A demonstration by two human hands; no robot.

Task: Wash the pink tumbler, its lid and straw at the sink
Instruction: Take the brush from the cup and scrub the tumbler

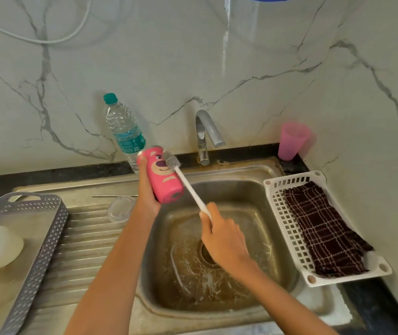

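Note:
My left hand grips the pink tumbler with a bear face, tilted over the sink's left rim with its base toward me. My right hand holds the white handle of a bottle brush. The brush's grey bristle head lies against the tumbler's side near its top. The clear lid lies flat on the ridged draining board. A thin metal straw lies just behind the lid.
The steel sink basin is wet and stained, the tap behind it. A water bottle and a pink cup stand at the wall. A white basket holds a checked cloth; a grey basket sits left.

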